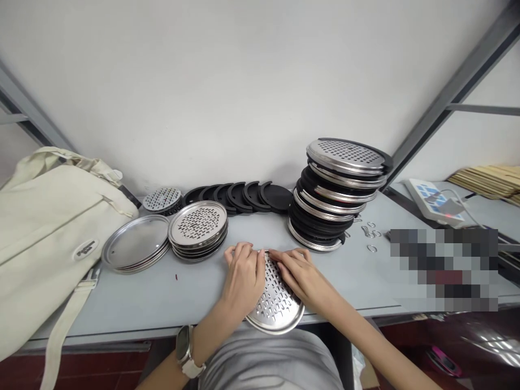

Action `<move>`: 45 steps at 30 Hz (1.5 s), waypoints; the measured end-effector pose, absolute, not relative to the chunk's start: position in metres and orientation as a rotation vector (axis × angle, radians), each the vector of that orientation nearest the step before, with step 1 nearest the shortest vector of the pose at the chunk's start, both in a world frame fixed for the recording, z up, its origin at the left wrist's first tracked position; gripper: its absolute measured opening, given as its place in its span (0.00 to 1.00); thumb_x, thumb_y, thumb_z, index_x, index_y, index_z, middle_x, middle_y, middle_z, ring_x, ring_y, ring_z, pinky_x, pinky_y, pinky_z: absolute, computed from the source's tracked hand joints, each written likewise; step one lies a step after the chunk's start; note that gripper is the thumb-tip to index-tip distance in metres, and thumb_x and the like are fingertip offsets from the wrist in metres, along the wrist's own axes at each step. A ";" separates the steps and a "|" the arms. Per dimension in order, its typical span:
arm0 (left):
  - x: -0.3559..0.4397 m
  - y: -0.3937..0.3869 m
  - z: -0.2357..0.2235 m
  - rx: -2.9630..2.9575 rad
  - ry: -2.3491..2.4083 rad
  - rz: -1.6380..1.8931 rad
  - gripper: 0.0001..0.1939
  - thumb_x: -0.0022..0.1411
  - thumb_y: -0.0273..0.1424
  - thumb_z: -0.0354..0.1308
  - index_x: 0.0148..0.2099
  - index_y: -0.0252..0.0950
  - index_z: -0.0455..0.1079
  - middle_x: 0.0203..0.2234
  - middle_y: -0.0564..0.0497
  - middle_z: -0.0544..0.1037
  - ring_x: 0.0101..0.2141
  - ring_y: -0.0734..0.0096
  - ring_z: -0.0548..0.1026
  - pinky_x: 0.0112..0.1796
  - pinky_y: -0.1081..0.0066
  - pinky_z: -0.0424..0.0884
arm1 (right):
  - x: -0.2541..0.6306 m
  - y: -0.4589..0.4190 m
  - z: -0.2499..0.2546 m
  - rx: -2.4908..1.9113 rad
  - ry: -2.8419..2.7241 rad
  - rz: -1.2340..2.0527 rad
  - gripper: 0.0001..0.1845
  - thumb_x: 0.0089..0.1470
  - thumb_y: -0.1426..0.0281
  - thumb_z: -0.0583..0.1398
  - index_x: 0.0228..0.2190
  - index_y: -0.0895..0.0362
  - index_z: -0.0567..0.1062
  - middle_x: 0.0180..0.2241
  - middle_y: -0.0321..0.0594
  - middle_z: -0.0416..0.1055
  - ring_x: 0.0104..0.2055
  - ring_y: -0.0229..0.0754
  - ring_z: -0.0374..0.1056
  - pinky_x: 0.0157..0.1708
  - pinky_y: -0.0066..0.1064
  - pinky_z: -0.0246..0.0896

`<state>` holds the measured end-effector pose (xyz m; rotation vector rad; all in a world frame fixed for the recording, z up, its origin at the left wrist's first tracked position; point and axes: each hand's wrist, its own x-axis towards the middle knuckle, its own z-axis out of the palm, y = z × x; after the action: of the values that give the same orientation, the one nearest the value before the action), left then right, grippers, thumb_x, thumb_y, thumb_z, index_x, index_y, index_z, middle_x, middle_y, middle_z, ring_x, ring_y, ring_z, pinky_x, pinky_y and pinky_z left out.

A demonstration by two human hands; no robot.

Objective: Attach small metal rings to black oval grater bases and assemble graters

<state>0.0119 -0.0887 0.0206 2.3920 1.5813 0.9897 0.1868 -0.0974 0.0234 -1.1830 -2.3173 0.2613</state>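
A round metal grater disc (276, 303) with rows of raised slots lies at the front edge of the table, its near rim reaching past the edge. My left hand (245, 273) is on its left side, fingers curled at the far rim. From the other side my right hand (298, 273) presses its fingers on the upper right part. Both thumbs and fingertips come close together at the far rim; what lies beneath them is hidden. To the left stands a stack of similar grater discs (197, 225), beside a stack of plain metal discs (136, 244).
A tall stack of graters with black holders (341, 189) leans at the right. Several black holders (280, 197) lie along the wall. Small metal rings (371, 248) are scattered right. A cream bag (52, 227) fills the left; a white-and-blue box (434, 200) sits far right.
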 end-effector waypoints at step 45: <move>0.008 -0.093 0.029 2.356 1.620 0.909 0.15 0.70 0.28 0.40 0.37 0.37 0.68 0.34 0.49 0.75 0.40 0.64 0.68 0.48 0.57 0.54 | 0.190 -0.100 0.017 -1.152 -2.298 0.241 0.16 0.65 0.70 0.50 0.50 0.54 0.71 0.39 0.45 0.70 0.41 0.47 0.63 0.45 0.44 0.61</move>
<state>0.0082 -0.0930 0.0291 2.3559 1.6198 0.9092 0.1898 -0.1002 0.0168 -1.1524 -2.2978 0.2406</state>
